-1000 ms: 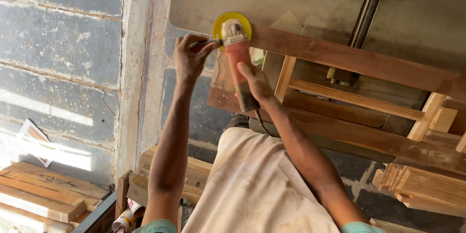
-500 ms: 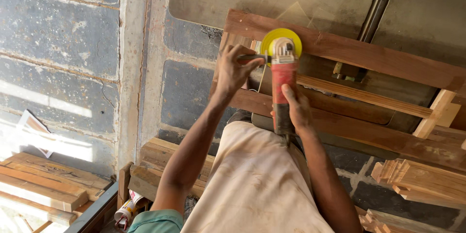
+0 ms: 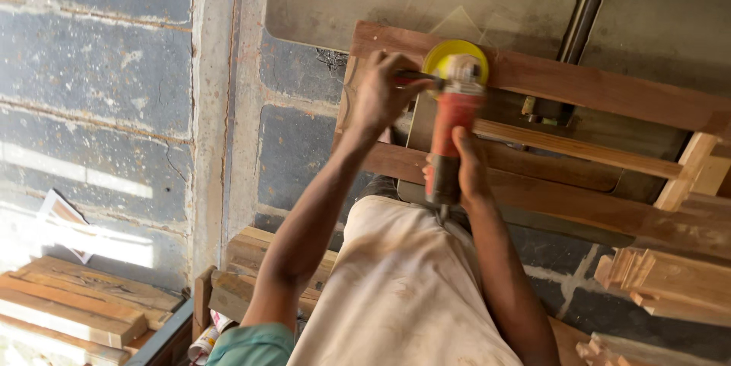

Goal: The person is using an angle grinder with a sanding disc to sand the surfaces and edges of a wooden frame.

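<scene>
As the red grinder point(image 3: 451, 131) is gripped by the right hand point(image 3: 470, 169) on its body and the left hand point(image 3: 381, 93) on its side handle, its yellow disc point(image 3: 455, 56) has been carried rightward along the far rail of the wooden frame point(image 3: 594, 88), so sanding is judged to be advancing.

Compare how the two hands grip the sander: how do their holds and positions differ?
The left hand closes on the thin side handle near the yellow disc; the right hand wraps the thick red body further back. The left arm reaches further forward than the right. Both hold the same sander over the wooden frame.
</scene>
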